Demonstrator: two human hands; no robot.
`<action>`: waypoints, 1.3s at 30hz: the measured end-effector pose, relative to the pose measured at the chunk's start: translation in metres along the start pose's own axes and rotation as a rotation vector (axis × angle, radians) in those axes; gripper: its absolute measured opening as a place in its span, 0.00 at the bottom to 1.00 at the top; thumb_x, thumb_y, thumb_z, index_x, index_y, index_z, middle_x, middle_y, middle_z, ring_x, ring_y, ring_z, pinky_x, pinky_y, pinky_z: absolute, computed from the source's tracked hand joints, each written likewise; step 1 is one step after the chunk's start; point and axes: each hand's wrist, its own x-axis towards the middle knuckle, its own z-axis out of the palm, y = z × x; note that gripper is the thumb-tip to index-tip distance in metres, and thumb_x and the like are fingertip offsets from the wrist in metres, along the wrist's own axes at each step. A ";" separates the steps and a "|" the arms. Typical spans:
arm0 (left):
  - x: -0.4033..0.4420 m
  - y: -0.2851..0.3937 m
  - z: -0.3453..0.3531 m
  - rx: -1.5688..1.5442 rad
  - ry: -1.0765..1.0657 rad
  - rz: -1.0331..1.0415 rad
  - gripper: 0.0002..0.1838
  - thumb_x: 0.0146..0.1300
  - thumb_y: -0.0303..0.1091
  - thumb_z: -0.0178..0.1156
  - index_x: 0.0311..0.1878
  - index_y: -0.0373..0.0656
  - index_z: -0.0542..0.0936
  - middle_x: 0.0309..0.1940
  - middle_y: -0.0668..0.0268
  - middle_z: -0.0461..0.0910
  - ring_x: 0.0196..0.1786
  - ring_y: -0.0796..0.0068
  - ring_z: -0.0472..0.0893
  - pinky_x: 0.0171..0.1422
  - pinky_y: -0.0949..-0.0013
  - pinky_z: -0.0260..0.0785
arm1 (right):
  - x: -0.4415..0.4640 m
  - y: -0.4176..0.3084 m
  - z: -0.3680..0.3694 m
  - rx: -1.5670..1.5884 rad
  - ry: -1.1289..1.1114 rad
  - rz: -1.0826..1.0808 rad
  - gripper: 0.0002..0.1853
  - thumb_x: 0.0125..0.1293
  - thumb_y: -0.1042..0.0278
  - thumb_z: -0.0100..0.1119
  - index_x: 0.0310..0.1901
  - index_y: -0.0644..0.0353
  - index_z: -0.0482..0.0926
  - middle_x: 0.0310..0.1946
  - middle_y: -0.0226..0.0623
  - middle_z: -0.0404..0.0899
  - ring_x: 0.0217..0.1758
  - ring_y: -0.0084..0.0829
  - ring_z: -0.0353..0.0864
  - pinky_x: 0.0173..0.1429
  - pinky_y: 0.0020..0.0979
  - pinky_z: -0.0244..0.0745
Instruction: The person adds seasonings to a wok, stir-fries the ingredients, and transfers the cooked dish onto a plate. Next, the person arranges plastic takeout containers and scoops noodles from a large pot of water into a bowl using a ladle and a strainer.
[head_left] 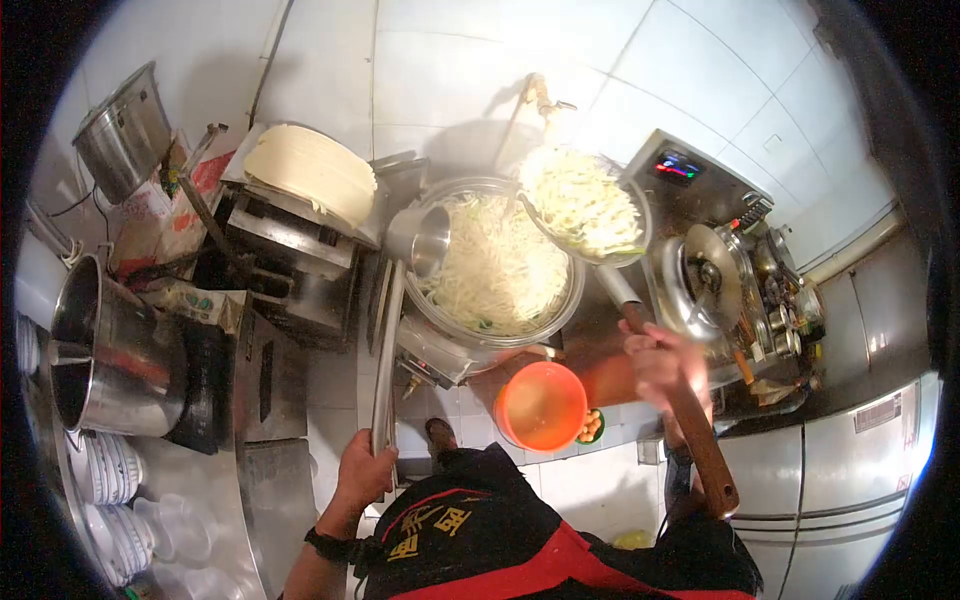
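Note:
My left hand (367,467) is wrapped round the long metal handle of a ladle (420,240), whose bowl rests at the left side of a large round pot (570,300). Pale noodles (495,260) in cloudy liquid fill the pot. My right hand (660,362), slightly blurred, grips the brown wooden handle of a strainer (642,235). The strainer is heaped with pale noodles (585,203) with some green bits, and overlaps the pot's upper right rim.
An orange bucket (541,405) of liquid stands below the pot. A wok (718,262) is at the right, a dough slab (310,173) at the upper left. Steel pots (120,360) and stacked bowls (105,468) line the left. A tap (540,95) is behind.

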 end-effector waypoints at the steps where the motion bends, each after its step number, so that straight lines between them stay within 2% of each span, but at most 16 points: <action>1: -0.001 0.000 0.001 0.002 0.000 0.002 0.12 0.61 0.33 0.59 0.41 0.34 0.71 0.21 0.62 0.74 0.15 0.73 0.75 0.18 0.67 0.68 | 0.000 0.000 0.000 0.029 -0.019 0.025 0.17 0.73 0.68 0.46 0.57 0.70 0.69 0.31 0.31 0.66 0.21 0.20 0.65 0.25 0.25 0.68; 3: -0.002 0.001 0.002 0.039 0.039 0.027 0.13 0.61 0.33 0.59 0.41 0.33 0.71 0.21 0.61 0.74 0.14 0.73 0.75 0.18 0.66 0.68 | 0.000 0.001 0.002 0.059 -0.042 0.050 0.17 0.73 0.68 0.46 0.57 0.70 0.69 0.31 0.31 0.66 0.21 0.20 0.65 0.25 0.25 0.68; 5: -0.003 0.005 0.001 0.065 0.044 0.017 0.13 0.61 0.33 0.59 0.41 0.33 0.71 0.21 0.61 0.75 0.14 0.72 0.75 0.18 0.66 0.68 | -0.001 0.003 0.004 0.039 0.169 -0.032 0.17 0.75 0.60 0.41 0.58 0.62 0.68 0.24 0.25 0.67 0.16 0.21 0.67 0.14 0.27 0.64; 6: -0.004 0.006 0.001 0.089 0.047 0.005 0.13 0.60 0.33 0.59 0.41 0.34 0.71 0.21 0.61 0.75 0.14 0.72 0.75 0.18 0.67 0.68 | -0.001 0.004 0.004 0.041 0.168 -0.033 0.17 0.75 0.60 0.41 0.58 0.62 0.68 0.24 0.25 0.67 0.16 0.21 0.67 0.14 0.27 0.64; 8: -0.007 0.007 -0.001 0.112 0.055 0.014 0.13 0.60 0.33 0.59 0.41 0.34 0.71 0.21 0.61 0.75 0.14 0.72 0.75 0.18 0.66 0.68 | 0.000 0.005 0.003 0.035 0.167 -0.044 0.14 0.75 0.59 0.42 0.50 0.59 0.70 0.21 0.23 0.69 0.18 0.22 0.71 0.17 0.30 0.72; 12: -0.006 0.001 -0.001 0.088 0.061 0.021 0.12 0.60 0.33 0.58 0.40 0.34 0.71 0.20 0.61 0.75 0.14 0.72 0.75 0.19 0.67 0.68 | -0.002 0.005 -0.003 -0.010 0.046 -0.026 0.12 0.75 0.59 0.42 0.46 0.58 0.70 0.22 0.25 0.71 0.21 0.23 0.75 0.23 0.33 0.80; 14: -0.009 0.006 0.000 0.096 0.066 0.027 0.12 0.60 0.33 0.58 0.40 0.34 0.71 0.20 0.62 0.75 0.14 0.72 0.74 0.19 0.67 0.68 | -0.004 0.004 -0.005 0.063 -0.048 0.117 0.12 0.75 0.58 0.42 0.43 0.57 0.70 0.21 0.25 0.71 0.23 0.26 0.78 0.31 0.40 0.85; 18: -0.007 -0.002 0.000 0.028 0.041 -0.017 0.11 0.60 0.32 0.58 0.39 0.35 0.70 0.20 0.63 0.74 0.14 0.73 0.74 0.19 0.67 0.68 | -0.011 0.007 -0.001 0.110 0.016 0.103 0.12 0.75 0.56 0.43 0.40 0.55 0.69 0.20 0.24 0.70 0.21 0.26 0.76 0.29 0.42 0.84; 21: -0.012 0.007 0.002 0.035 0.041 -0.030 0.11 0.61 0.32 0.58 0.39 0.35 0.70 0.20 0.63 0.73 0.15 0.73 0.74 0.19 0.67 0.68 | -0.015 0.011 0.007 0.121 0.071 0.067 0.11 0.75 0.56 0.43 0.39 0.54 0.69 0.18 0.24 0.67 0.19 0.25 0.72 0.27 0.39 0.81; 23: -0.012 0.005 0.003 0.032 0.037 -0.024 0.11 0.61 0.32 0.58 0.39 0.35 0.70 0.20 0.63 0.73 0.15 0.73 0.74 0.19 0.68 0.68 | -0.017 0.015 0.013 0.126 0.111 0.037 0.12 0.75 0.59 0.43 0.44 0.59 0.70 0.19 0.25 0.67 0.18 0.22 0.69 0.21 0.30 0.75; 26: -0.014 0.008 0.004 0.043 0.036 -0.003 0.11 0.61 0.32 0.58 0.39 0.35 0.70 0.20 0.64 0.73 0.14 0.73 0.74 0.19 0.68 0.68 | -0.017 0.013 0.005 0.024 0.134 -0.043 0.13 0.74 0.61 0.44 0.47 0.62 0.70 0.21 0.25 0.67 0.18 0.19 0.69 0.18 0.25 0.69; 30: -0.016 0.009 0.007 0.064 0.017 -0.014 0.11 0.61 0.33 0.58 0.39 0.35 0.70 0.17 0.64 0.73 0.14 0.74 0.74 0.19 0.68 0.68 | -0.016 0.012 0.000 0.011 0.192 -0.075 0.13 0.74 0.61 0.45 0.48 0.62 0.70 0.21 0.24 0.68 0.16 0.18 0.67 0.14 0.23 0.63; 35: -0.013 0.013 0.007 0.106 0.010 -0.006 0.11 0.61 0.33 0.58 0.39 0.36 0.70 0.17 0.65 0.73 0.15 0.74 0.74 0.19 0.68 0.67 | -0.029 0.021 -0.008 -0.027 0.205 -0.131 0.10 0.73 0.60 0.45 0.40 0.58 0.67 0.17 0.22 0.66 0.12 0.18 0.65 0.11 0.23 0.61; 36: -0.012 0.011 0.007 0.120 -0.007 0.025 0.11 0.62 0.33 0.58 0.39 0.36 0.71 0.17 0.65 0.73 0.15 0.74 0.74 0.19 0.68 0.67 | -0.037 0.025 -0.012 -0.013 0.207 -0.146 0.10 0.73 0.60 0.45 0.40 0.58 0.67 0.17 0.22 0.66 0.12 0.18 0.65 0.11 0.23 0.61; 38: -0.003 0.000 0.005 0.118 -0.033 0.059 0.11 0.62 0.33 0.58 0.40 0.36 0.71 0.17 0.65 0.73 0.14 0.74 0.74 0.19 0.68 0.66 | -0.056 0.034 -0.019 0.024 -0.026 -0.110 0.11 0.74 0.66 0.46 0.45 0.67 0.69 0.26 0.31 0.65 0.19 0.21 0.66 0.22 0.23 0.68; 39: 0.001 -0.002 0.004 0.102 -0.042 0.095 0.11 0.62 0.33 0.58 0.40 0.36 0.71 0.17 0.65 0.72 0.14 0.74 0.73 0.19 0.69 0.65 | -0.067 0.040 -0.019 0.035 -0.025 -0.134 0.11 0.74 0.66 0.46 0.45 0.67 0.69 0.26 0.31 0.65 0.19 0.21 0.66 0.22 0.23 0.68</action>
